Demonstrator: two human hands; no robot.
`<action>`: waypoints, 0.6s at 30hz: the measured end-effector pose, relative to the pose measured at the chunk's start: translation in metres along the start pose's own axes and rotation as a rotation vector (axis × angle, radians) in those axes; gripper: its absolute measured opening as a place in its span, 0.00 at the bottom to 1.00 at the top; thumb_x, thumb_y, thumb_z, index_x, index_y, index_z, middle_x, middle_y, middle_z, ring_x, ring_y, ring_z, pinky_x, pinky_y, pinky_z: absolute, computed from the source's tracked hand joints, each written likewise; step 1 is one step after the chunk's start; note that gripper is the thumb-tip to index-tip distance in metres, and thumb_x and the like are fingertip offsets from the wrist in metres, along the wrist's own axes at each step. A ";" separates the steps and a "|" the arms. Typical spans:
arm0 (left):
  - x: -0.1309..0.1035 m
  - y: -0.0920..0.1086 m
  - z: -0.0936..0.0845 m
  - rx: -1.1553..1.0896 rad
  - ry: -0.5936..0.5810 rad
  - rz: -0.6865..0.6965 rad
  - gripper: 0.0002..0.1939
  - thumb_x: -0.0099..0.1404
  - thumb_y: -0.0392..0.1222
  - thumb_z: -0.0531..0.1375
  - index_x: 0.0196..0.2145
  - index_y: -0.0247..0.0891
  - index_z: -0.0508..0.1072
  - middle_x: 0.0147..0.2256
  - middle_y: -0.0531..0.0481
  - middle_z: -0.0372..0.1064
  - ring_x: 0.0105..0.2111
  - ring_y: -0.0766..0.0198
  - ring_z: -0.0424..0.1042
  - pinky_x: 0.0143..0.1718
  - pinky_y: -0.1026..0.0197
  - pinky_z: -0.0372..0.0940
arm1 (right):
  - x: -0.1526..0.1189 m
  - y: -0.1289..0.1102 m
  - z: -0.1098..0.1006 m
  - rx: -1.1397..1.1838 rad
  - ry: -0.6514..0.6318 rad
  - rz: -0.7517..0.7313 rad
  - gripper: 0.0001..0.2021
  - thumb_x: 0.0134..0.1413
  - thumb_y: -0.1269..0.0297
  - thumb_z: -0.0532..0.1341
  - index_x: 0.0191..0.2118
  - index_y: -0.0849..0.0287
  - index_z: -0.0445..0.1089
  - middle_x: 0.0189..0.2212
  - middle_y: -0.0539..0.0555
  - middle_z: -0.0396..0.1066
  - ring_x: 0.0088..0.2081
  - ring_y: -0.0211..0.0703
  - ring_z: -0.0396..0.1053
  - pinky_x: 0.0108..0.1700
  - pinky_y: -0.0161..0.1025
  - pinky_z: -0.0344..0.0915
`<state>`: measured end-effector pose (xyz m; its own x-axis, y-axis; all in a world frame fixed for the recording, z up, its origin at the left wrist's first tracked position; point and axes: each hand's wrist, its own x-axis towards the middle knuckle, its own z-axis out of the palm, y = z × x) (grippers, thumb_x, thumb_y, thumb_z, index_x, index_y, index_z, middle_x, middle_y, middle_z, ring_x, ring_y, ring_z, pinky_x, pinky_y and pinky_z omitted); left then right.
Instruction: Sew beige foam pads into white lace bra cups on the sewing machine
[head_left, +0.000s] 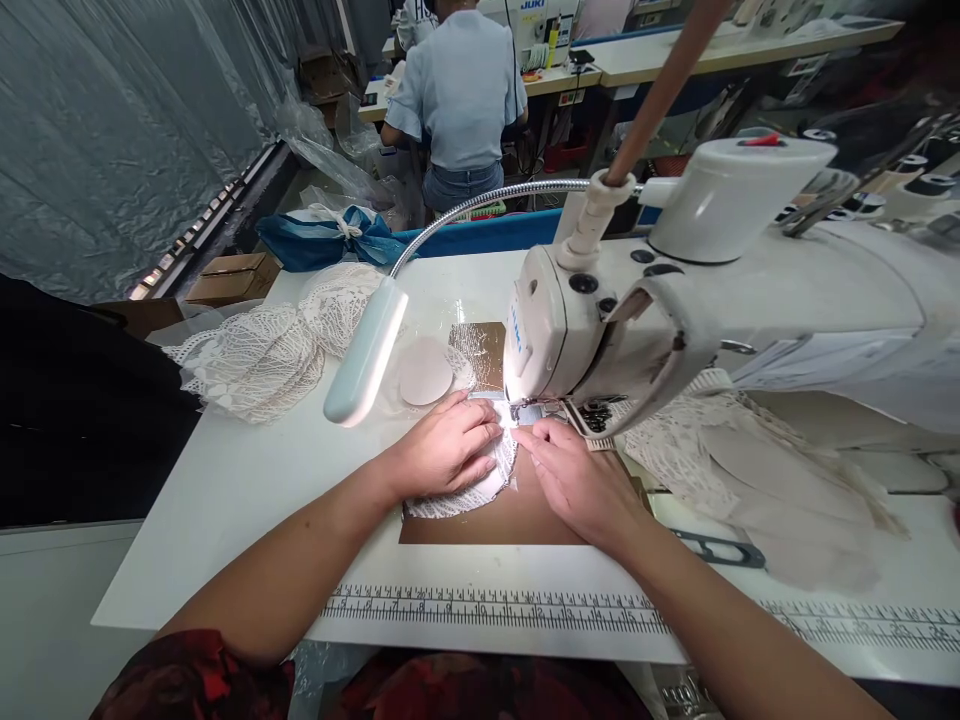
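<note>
A white lace piece with a scalloped edge lies on the brown plate below the sewing machine. My left hand rests on the lace with its fingers stretched out over it, pressing it down. Close to the presser foot, my right hand has its fingers drawn together at the lace's right edge; whether it pinches the edge is hard to make out. Behind my left hand lies a round beige pad beside more lace. The needle area is brightly lit and partly hidden by the machine head.
Lace pieces are heaped at the left rear. More lace and beige pads lie right of the machine. A lamp on a bent metal neck hangs over the table. A ruler strip runs along the front edge. A person sits ahead.
</note>
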<state>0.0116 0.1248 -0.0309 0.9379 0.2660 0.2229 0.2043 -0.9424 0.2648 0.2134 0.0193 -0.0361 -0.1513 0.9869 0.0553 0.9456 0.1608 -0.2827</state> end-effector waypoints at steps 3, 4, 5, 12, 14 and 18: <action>0.000 0.001 0.000 0.036 0.016 -0.029 0.18 0.68 0.43 0.52 0.50 0.30 0.69 0.48 0.36 0.67 0.51 0.51 0.65 0.57 0.45 0.55 | 0.000 0.001 0.002 -0.025 0.005 0.031 0.22 0.60 0.71 0.50 0.57 0.50 0.68 0.44 0.55 0.73 0.30 0.43 0.66 0.32 0.40 0.59; 0.000 0.002 0.000 0.049 0.022 -0.032 0.17 0.68 0.43 0.52 0.50 0.31 0.69 0.49 0.36 0.67 0.52 0.50 0.65 0.58 0.44 0.54 | 0.001 0.001 0.003 -0.032 0.022 0.029 0.22 0.60 0.70 0.50 0.57 0.51 0.68 0.46 0.56 0.72 0.31 0.44 0.67 0.32 0.40 0.59; 0.001 0.004 0.000 0.062 0.026 -0.032 0.17 0.68 0.43 0.52 0.50 0.31 0.69 0.49 0.36 0.67 0.52 0.49 0.64 0.58 0.44 0.53 | 0.001 0.001 0.003 -0.038 0.044 0.023 0.21 0.60 0.70 0.50 0.56 0.53 0.68 0.48 0.56 0.72 0.32 0.44 0.67 0.32 0.40 0.60; 0.007 0.013 -0.002 0.050 0.013 0.064 0.17 0.69 0.42 0.51 0.50 0.31 0.70 0.48 0.35 0.67 0.50 0.50 0.65 0.55 0.45 0.58 | 0.000 0.003 0.006 -0.070 0.107 0.062 0.19 0.61 0.69 0.49 0.52 0.59 0.71 0.46 0.60 0.73 0.39 0.48 0.69 0.35 0.40 0.62; 0.006 0.014 -0.001 0.034 0.009 0.065 0.18 0.69 0.43 0.51 0.51 0.30 0.70 0.48 0.35 0.68 0.49 0.50 0.65 0.54 0.47 0.60 | -0.001 0.003 0.006 -0.067 0.112 0.073 0.19 0.61 0.69 0.50 0.53 0.57 0.70 0.46 0.59 0.73 0.37 0.47 0.69 0.34 0.40 0.62; 0.002 0.012 0.003 0.024 0.002 0.042 0.20 0.70 0.45 0.51 0.52 0.30 0.69 0.52 0.36 0.67 0.51 0.50 0.65 0.52 0.47 0.62 | -0.001 0.000 0.002 -0.038 0.078 -0.012 0.19 0.60 0.71 0.51 0.54 0.54 0.69 0.44 0.56 0.74 0.36 0.45 0.69 0.33 0.38 0.59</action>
<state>0.0163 0.1134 -0.0300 0.9450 0.2269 0.2354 0.1718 -0.9572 0.2330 0.2128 0.0184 -0.0377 -0.1414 0.9809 0.1333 0.9543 0.1709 -0.2453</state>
